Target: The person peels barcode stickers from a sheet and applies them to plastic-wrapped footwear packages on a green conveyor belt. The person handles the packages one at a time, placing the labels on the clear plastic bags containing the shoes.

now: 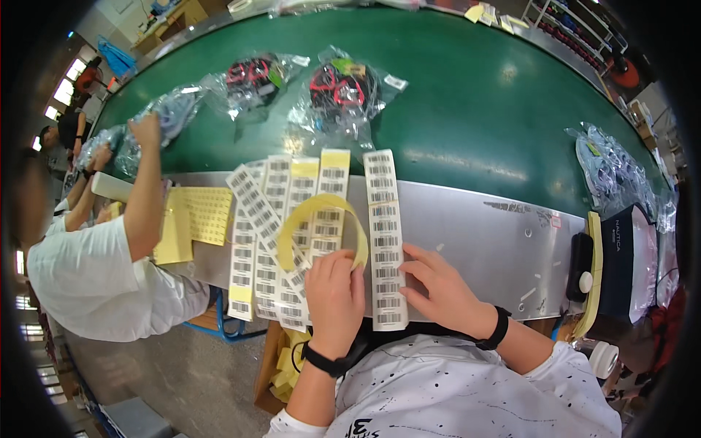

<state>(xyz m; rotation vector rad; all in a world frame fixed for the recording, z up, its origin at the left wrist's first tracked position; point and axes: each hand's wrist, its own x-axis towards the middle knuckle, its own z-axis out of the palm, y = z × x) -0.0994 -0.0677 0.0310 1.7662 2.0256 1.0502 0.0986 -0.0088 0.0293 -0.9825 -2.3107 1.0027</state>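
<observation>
My left hand (336, 299) is closed on the end of a curled yellow strip of backing paper (289, 223), which loops up and over the label strips beside it. A long white strip of barcode labels (384, 241) lies straight on the metal ledge in front of me. My right hand (442, 286) rests at the right edge of that strip, its fingers apart and the tips touching or very near the labels. Several more barcode label strips (272, 219) lie fanned and overlapping to the left, some with bare yellow patches. My left fingertips are partly hidden.
Beyond the metal ledge (475, 248) runs a green belt (453, 95) carrying clear-bagged items (339, 91). At left, a co-worker (95, 285) handles a bag beside yellow label sheets (208, 213). A black device (580, 266) and a dark box (630, 263) stand at right.
</observation>
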